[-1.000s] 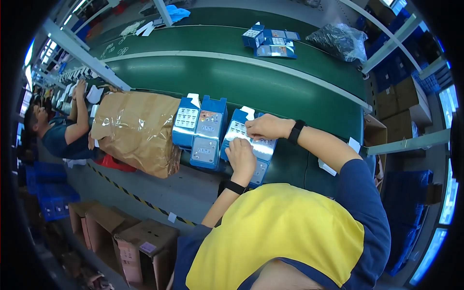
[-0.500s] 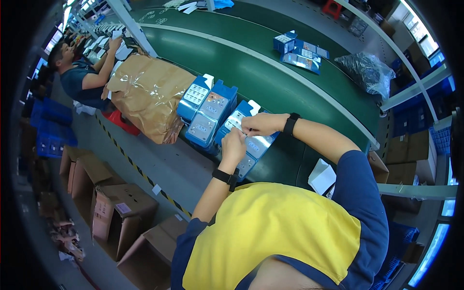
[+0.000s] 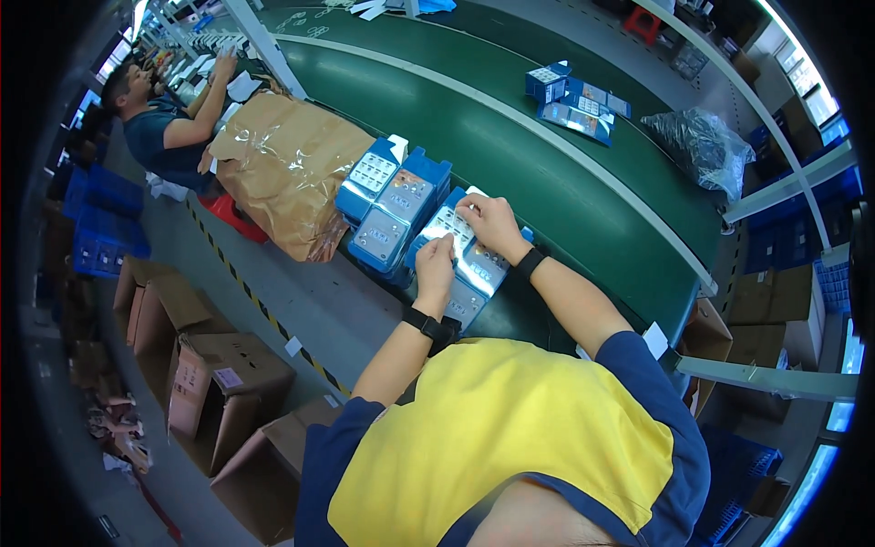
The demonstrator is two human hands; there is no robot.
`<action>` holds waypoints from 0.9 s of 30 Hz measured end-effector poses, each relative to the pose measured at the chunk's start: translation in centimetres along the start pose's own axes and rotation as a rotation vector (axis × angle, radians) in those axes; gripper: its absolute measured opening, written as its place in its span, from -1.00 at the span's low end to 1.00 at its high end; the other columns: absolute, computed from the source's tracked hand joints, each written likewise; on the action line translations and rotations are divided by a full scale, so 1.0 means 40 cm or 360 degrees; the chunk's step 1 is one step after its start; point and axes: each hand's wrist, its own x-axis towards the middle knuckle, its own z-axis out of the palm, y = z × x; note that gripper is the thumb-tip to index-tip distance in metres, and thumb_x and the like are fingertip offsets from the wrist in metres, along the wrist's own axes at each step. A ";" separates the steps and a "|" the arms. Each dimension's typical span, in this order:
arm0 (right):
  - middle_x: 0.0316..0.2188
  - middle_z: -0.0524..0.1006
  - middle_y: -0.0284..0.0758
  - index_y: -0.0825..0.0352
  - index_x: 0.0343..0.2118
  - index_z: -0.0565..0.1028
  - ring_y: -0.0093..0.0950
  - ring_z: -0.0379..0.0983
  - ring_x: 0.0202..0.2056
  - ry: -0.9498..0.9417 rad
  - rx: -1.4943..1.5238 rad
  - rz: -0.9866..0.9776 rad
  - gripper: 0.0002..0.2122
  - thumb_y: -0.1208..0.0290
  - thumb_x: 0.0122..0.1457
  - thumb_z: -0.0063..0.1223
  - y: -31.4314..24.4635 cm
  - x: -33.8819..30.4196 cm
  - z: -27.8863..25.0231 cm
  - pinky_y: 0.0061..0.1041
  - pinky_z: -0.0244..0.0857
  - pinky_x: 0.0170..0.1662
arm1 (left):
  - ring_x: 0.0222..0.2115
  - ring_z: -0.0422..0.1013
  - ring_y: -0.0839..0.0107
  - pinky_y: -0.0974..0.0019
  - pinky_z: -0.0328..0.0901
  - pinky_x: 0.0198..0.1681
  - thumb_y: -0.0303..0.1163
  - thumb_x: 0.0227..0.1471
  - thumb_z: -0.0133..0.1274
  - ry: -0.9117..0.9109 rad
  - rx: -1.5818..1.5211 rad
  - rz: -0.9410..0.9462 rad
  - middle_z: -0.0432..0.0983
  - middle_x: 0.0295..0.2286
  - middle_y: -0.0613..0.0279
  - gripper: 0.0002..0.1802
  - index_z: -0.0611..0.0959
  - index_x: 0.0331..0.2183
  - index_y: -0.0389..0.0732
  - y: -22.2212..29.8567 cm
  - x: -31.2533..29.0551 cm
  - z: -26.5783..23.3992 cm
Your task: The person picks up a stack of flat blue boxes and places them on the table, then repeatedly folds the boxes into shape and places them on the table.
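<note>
A stack of flat blue cartons with white and silvery printed panels lies in front of me at the belt's near edge. My left hand is closed in a pinch over its left side. At the stack's far end, beside a white flap, my right hand also has its fingers curled in. Whatever either hand pinches is too small or hidden to make out. Just left of these lies another stack of blue cartons, lying in two rows with a white flap on top.
A large brown paper-wrapped bundle sits further left, with a co-worker behind it. Across the green belt lie more blue cartons and a plastic-bagged bundle. Open cardboard boxes stand on the floor at left.
My hands were close together over the middle of the carton stack. Now they are apart: the right has moved to the far end, and the left remains at the left side.
</note>
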 end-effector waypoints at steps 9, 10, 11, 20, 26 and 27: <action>-0.63 0.53 -0.32 0.42 -0.38 0.55 -0.51 0.47 -0.62 0.0756 0.0761 0.0806 -0.79 0.36 0.01 0.08 0.159 0.158 -0.076 -0.57 0.24 -0.63 | -0.79 0.08 0.60 0.50 -0.03 -0.71 -0.31 0.07 -0.06 -0.0053 -0.0499 -0.0279 0.18 -0.78 0.43 -0.67 0.38 -0.68 -0.20 0.008 -0.039 -0.048; -0.60 0.54 -0.33 0.44 -0.37 0.54 -0.52 0.48 -0.60 0.0735 0.0493 0.0721 -0.77 0.35 0.02 0.09 0.180 0.173 -0.152 -0.57 0.25 -0.63 | -0.77 0.10 0.60 0.50 -0.01 -0.69 -0.32 0.07 -0.06 -0.0034 -0.0520 -0.0302 0.18 -0.78 0.42 -0.68 0.39 -0.66 -0.20 -0.007 -0.062 -0.074; -0.58 0.54 -0.35 0.45 -0.37 0.54 -0.53 0.49 -0.59 0.0706 0.0229 0.0628 -0.75 0.33 0.02 0.09 0.172 0.182 -0.194 -0.57 0.26 -0.64 | -0.76 0.13 0.59 0.50 0.01 -0.68 -0.32 0.07 -0.05 -0.0010 -0.0543 -0.0320 0.18 -0.77 0.42 -0.69 0.41 -0.65 -0.21 -0.010 -0.072 -0.091; -0.45 0.57 -0.29 0.38 -0.31 0.53 -0.51 0.51 -0.60 0.0315 0.0170 0.0551 -0.78 0.36 0.03 0.05 0.012 0.244 -0.045 -0.56 0.30 -0.60 | -0.50 0.37 0.30 0.33 0.31 -0.34 -0.36 0.02 0.01 0.0486 0.0919 0.1129 0.41 -0.55 0.18 -0.81 0.54 -0.43 -0.32 0.213 0.122 -0.307; -0.43 0.51 -0.28 0.29 -0.56 0.51 -0.29 0.47 -0.39 -0.0299 -0.0754 -0.0849 -0.88 0.39 -0.03 -0.03 -0.196 0.431 0.243 -0.36 0.37 -0.38 | -0.37 0.38 0.14 0.17 0.27 -0.32 -0.47 -0.18 0.00 0.0378 0.2277 0.1128 0.46 -0.48 0.12 -0.87 0.58 -0.46 -0.25 0.288 0.371 -0.399; -0.43 0.51 -0.28 0.29 -0.56 0.51 -0.29 0.47 -0.39 -0.0302 -0.0750 -0.0887 -0.88 0.39 -0.03 -0.03 -0.203 0.458 0.289 -0.36 0.37 -0.38 | -0.38 0.39 0.18 0.20 0.27 -0.34 -0.44 -0.17 -0.02 0.0468 0.2390 0.1109 0.47 -0.49 0.16 -0.88 0.58 -0.49 -0.21 0.286 0.387 -0.398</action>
